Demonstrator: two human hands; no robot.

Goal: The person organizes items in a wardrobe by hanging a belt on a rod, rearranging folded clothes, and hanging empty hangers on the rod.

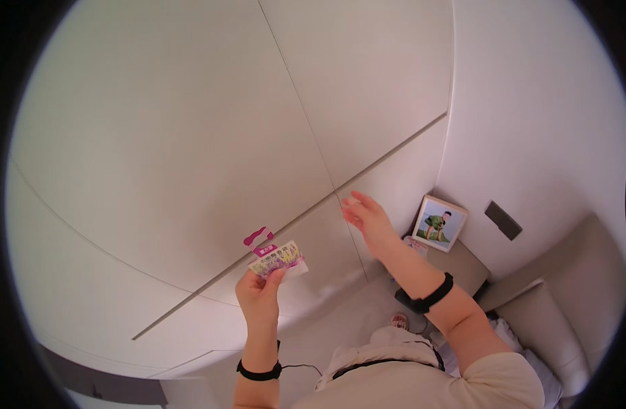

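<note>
My left hand (260, 294) grips the lower left part of a scented sachet packet (280, 258), thumb in front. The packet has a purple hanger-shaped top (260, 240), a yellow and purple floral print and writing. It is held up before the pale cabinet doors (200, 153). My right hand (366, 220) is raised near the cabinet's seam and long handle groove, fingers apart and a little bent, with nothing seen in it. Each arm wears a black strap.
At the right, a framed photo (439, 223) stands on a bedside table (461, 266) in the corner. A dark wall plate (503, 220) is on the wall above a beige upholstered headboard or seat (573, 286). A cable hangs by my left wrist.
</note>
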